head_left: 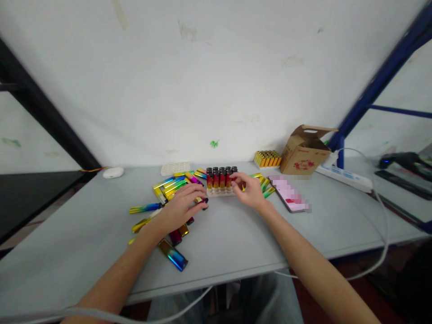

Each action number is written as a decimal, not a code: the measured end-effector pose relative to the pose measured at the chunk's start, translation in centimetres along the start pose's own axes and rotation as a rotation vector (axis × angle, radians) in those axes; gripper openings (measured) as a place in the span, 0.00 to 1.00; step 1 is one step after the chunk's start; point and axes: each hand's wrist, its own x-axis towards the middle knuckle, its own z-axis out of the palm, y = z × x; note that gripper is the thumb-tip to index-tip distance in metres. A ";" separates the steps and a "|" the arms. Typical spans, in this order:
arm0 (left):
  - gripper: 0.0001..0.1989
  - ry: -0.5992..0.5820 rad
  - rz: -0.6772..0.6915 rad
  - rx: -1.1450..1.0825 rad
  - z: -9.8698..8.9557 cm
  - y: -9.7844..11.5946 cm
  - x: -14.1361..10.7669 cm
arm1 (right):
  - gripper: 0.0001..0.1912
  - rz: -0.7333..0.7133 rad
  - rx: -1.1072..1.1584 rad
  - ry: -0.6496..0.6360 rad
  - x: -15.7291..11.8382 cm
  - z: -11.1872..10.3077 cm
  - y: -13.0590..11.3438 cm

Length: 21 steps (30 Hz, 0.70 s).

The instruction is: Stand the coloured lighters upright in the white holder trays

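A white tray [219, 192] with round holes holds rows of upright dark red cylinders with black tops [222, 178], possibly lighters; its nearest row of holes shows no cylinders. My right hand [249, 189] is at the tray's right end, thumb and forefinger pinched on a cylinder there. To the left, my left hand [187, 200] hovers over a pile of shiny cases, fingers curled round a small dark cylinder with a black end [204, 203], mostly hidden. Near the front lies a gold-and-blue metallic case [173, 254]; more gold, green and blue cases [170, 185] lie behind the hand.
Behind stand a second holed tray [175, 168], a block of yellow cylinders [268, 158] and an open cardboard box [303, 150]. A phone [289, 193] lies right of my hand. A power strip [347, 177] with a white cable and a white oval case [113, 173] flank the table.
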 end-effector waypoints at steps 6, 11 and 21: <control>0.13 0.132 -0.052 -0.087 0.6 1.0 0.3 | 0.15 -0.227 0.001 -0.410 -1.3 2.6 -2.8; 0.13 0.203 -0.039 -0.157 1.4 2.1 0.5 | 0.15 -0.180 0.061 -0.458 -1.5 3.8 -3.6; 0.18 0.346 -0.317 -0.247 1.1 0.9 0.3 | 0.12 0.444 0.936 -0.503 -0.9 3.9 -3.6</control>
